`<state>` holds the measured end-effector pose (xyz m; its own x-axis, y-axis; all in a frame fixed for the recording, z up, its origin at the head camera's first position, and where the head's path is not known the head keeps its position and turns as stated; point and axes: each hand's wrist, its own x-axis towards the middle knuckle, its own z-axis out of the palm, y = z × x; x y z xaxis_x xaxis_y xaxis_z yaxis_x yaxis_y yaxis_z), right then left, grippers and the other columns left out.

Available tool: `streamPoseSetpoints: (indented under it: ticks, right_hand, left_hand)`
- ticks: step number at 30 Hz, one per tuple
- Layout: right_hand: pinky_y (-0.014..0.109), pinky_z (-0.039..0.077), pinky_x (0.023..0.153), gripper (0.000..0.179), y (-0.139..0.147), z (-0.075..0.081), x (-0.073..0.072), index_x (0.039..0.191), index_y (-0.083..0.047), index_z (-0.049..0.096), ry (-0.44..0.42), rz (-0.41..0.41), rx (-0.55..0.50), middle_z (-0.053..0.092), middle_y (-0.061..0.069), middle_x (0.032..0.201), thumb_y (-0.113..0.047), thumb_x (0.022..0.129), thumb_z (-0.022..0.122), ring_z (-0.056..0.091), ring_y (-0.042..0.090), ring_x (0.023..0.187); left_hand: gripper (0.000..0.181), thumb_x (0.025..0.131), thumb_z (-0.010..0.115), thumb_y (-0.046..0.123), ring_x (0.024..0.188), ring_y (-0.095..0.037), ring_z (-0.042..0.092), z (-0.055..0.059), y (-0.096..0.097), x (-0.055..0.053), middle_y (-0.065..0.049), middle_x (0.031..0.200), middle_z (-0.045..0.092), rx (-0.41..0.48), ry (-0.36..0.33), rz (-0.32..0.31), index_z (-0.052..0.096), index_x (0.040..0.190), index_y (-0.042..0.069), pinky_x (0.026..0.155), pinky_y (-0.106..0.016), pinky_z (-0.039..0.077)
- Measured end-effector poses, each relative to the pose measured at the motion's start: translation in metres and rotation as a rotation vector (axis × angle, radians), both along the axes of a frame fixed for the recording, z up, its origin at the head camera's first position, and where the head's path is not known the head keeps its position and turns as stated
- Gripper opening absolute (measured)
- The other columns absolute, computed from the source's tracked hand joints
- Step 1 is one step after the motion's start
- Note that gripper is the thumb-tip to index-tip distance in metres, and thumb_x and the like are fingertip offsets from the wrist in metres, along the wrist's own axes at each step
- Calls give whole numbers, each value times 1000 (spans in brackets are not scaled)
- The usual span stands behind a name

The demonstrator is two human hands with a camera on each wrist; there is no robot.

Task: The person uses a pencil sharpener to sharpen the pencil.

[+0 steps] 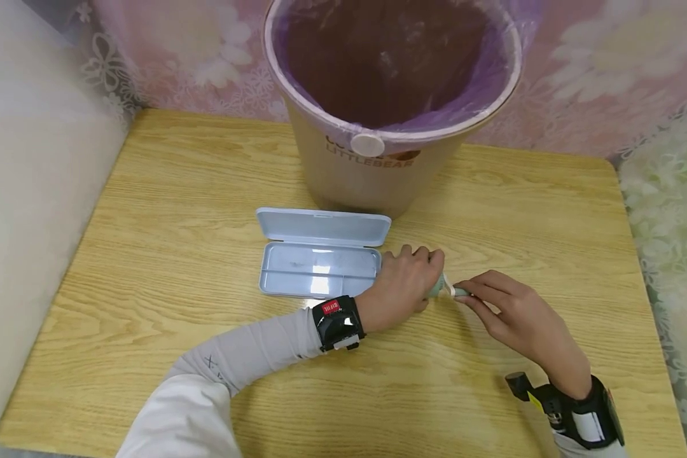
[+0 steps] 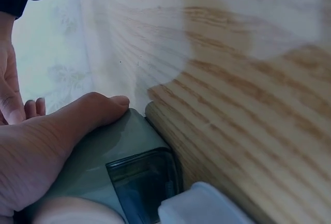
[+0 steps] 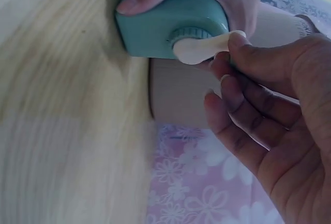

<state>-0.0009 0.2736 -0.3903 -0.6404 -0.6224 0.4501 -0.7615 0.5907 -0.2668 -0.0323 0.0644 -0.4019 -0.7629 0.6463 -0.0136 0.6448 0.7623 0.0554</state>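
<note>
A green hand-crank pencil sharpener (image 3: 150,27) sits on the table, mostly covered by the left hand in the head view. My left hand (image 1: 403,283) grips its body from above; the thumb lies along it in the left wrist view, beside a dark see-through window (image 2: 145,182). Thumb and fingertips of my right hand (image 1: 512,312) pinch the end of the cream crank (image 3: 194,50) on the sharpener's right side. Just left of the left hand lies a pale blue pencil case (image 1: 323,228) with its lid raised and compartments showing, no pencils visible inside.
A large beige bin (image 1: 372,184) lined with a purple bag stands behind the pencil case. The wooden table (image 1: 166,254) reaches a flowered pink wall covering (image 1: 206,51) at the back. A white surface (image 1: 34,191) borders it at left.
</note>
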Motion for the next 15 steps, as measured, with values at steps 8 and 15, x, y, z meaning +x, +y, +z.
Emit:
streamPoseSetpoints:
  ticks: [8, 15]
  right_hand:
    - [23, 51, 64, 53, -1, 5, -8, 98, -2, 78, 20, -1, 10, 72, 4, 89, -42, 108, 44, 66, 14, 72]
    - [22, 50, 66, 50, -1, 10, -16, 102, -7, 78, -37, -36, -30, 74, 2, 90, -45, 107, 46, 67, 14, 75]
  left_hand:
    - [56, 79, 84, 50, 80, -13, 63, -3, -3, 0, 4, 92, 64, 19, 57, -31, 51, 108, 15, 56, -28, 49]
    - [55, 79, 84, 50, 80, -14, 63, -3, -4, -1, 4, 92, 65, 25, 72, -35, 52, 107, 15, 56, -29, 50]
